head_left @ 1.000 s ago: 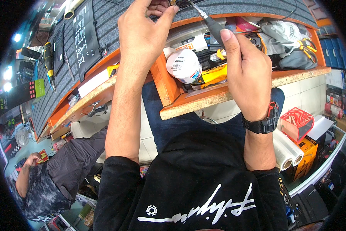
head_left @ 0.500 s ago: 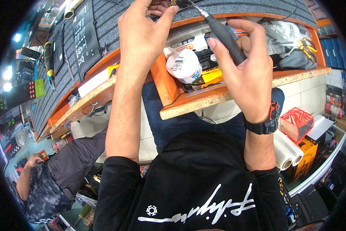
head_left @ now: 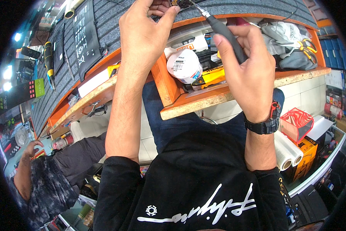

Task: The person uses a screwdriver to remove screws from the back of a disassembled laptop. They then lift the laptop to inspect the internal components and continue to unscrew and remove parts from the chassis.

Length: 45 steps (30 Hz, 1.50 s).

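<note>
At the top edge, my left hand (head_left: 148,29) pinches a small dark electronic part with a gold-coloured bit (head_left: 175,4); most of it is cut off by the picture's edge. My right hand (head_left: 250,61) is closed around the dark grip of a soldering iron (head_left: 226,34). The iron slants up and left, its metal end reaching close to the part, though whether the tip touches cannot be seen. Below the iron, an open orange drawer (head_left: 167,86) holds a white round tub (head_left: 183,65) and a yellow-and-black tool (head_left: 211,77).
Yellow-handled scissors (head_left: 308,48) and grey gloves (head_left: 292,34) lie at the drawer's right. On the ribbed grey mat (head_left: 111,15) rest a black battery pack (head_left: 84,38) and a yellow-and-black cutter (head_left: 48,61). Another person (head_left: 49,184) sits at lower left. Clear film rolls (head_left: 288,154) stand at right.
My right hand and the soldering iron have shifted slightly right. My left hand has barely moved. At lower left, the other person's hand and arm have shifted a little.
</note>
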Tool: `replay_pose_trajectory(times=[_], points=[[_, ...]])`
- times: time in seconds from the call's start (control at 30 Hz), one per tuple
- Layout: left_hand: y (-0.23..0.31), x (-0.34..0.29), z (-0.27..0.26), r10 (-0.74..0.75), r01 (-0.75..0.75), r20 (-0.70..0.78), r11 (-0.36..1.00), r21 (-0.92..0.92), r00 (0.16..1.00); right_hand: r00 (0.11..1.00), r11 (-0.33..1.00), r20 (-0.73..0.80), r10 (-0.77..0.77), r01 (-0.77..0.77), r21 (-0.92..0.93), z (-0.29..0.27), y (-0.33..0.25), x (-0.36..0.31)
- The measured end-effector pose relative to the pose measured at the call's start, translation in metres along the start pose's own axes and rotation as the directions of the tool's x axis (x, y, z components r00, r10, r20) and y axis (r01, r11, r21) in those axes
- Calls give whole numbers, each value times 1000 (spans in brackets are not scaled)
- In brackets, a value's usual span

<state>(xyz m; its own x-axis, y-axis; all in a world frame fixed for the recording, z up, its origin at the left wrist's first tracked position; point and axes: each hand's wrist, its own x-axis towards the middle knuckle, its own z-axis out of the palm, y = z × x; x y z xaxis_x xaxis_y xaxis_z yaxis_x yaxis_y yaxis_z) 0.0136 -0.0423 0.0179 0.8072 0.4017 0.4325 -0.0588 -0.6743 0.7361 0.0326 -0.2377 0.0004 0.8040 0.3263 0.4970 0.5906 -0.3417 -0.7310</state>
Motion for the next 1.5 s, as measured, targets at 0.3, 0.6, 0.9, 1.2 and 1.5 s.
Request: replay_pose_trajectory(times=[0.3, 0.6, 0.9, 1.2, 1.5], points=[[-5, 0, 2, 28, -29, -9, 999, -42, 1000, 999, 999, 30, -32, 33, -38, -1, 0, 3], [-1, -2, 1, 47, -47, -15, 999, 1, 999, 999, 1000, 44, 15, -15, 1, 2, -3, 4], [-27, -2, 1, 128, -128, -6, 992, -16, 992, 995, 995, 84, 61, -54, -83, -10, -15, 4], [-21, 0, 3, -42, 41, -6, 998, -53, 999, 950, 978, -229, 211, -207, 40, -183, 52, 29], [-28, -9, -1, -209, 203, -48, 972, -117, 977, 975, 924, 208, -80, 151, -351, -241, 227, 172]])
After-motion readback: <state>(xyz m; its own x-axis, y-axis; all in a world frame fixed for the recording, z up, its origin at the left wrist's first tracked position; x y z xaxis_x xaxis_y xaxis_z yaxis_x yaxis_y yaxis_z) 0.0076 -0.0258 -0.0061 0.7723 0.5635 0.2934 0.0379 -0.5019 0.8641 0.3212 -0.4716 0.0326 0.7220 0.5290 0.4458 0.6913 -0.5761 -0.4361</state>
